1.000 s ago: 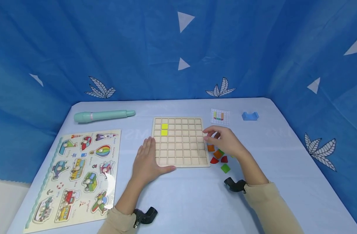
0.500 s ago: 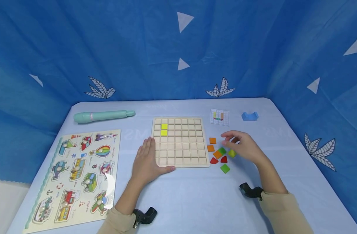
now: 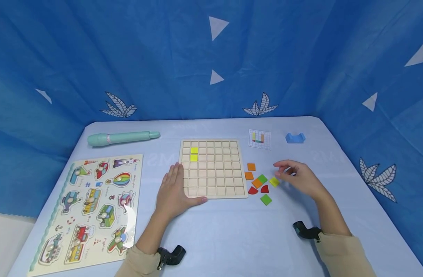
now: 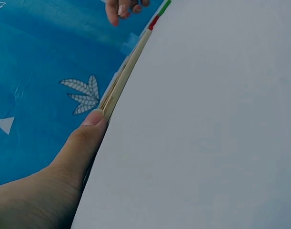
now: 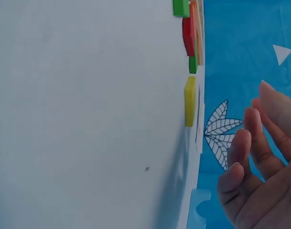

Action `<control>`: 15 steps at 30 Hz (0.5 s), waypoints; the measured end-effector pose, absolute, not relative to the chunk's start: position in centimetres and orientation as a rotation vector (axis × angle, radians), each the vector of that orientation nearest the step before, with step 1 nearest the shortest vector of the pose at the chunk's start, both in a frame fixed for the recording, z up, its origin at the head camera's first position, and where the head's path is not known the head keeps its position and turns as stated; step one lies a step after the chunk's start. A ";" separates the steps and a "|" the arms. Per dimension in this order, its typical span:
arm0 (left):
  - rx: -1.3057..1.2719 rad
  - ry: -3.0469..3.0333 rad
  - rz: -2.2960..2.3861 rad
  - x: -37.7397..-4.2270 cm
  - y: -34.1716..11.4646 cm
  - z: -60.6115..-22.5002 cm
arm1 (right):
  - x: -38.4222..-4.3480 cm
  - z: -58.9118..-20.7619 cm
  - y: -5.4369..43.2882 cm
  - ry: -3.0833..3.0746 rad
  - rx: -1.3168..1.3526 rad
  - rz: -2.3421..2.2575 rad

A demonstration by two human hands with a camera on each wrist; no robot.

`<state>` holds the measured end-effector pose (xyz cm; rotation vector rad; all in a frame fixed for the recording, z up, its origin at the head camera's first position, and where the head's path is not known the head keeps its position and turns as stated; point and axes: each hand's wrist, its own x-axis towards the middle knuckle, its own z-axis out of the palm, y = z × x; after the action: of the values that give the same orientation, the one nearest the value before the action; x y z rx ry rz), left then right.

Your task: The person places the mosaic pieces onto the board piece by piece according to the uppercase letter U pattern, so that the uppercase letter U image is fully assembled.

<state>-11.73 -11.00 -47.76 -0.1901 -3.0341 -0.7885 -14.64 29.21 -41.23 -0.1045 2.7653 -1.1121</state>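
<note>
My left hand [image 3: 172,194] rests at the wooden grid board [image 3: 219,173], fingers straight along its left edge and thumb on the front edge. In the left wrist view the thumb [image 4: 81,140] touches the board's side. Two yellow square tiles, the upper one [image 3: 194,150] above the other, sit in board cells near the top left. My right hand [image 3: 299,178] hovers right of the loose pieces, fingers loosely bent and holding nothing. Nearest to it lies a loose yellow tile [image 3: 274,182]; in the right wrist view this yellow tile [image 5: 190,101] stands apart from the fingers.
Orange tiles [image 3: 251,167], green tiles [image 3: 266,199] and red quarter-round pieces [image 3: 265,189] lie right of the board. Behind them are a pattern card [image 3: 259,139] and a blue holder [image 3: 295,138]. A picture puzzle [image 3: 104,184] and a green microphone-shaped object [image 3: 124,138] occupy the left.
My right hand has moved right, away from the board's right edge and past the loose tiles, uncovering them. My left hand and the board have stayed put.
</note>
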 end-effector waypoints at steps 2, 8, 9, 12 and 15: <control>-0.195 -3.036 -0.787 -11.7 -11.0 -47.8 | -14.5 -41.5 29.5 2.759 -0.105 -1.119; -0.187 -3.027 -0.792 -11.8 -11.0 -47.9 | -14.5 -41.9 29.7 2.740 -0.091 -1.141; -0.185 -3.025 -0.795 -11.8 -11.1 -47.8 | -14.6 -41.9 29.7 2.740 -0.090 -1.143; -0.182 -3.025 -0.801 -11.7 -11.1 -47.8 | -14.5 -42.0 29.8 2.738 -0.092 -1.147; -0.186 -3.027 -0.793 -11.8 -11.0 -47.8 | -14.4 -42.0 29.8 2.736 -0.092 -1.150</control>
<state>-11.76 -11.03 -47.78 -0.1860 -3.0271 -0.7935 -14.44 29.84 -41.97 -0.0915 2.7358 -1.1497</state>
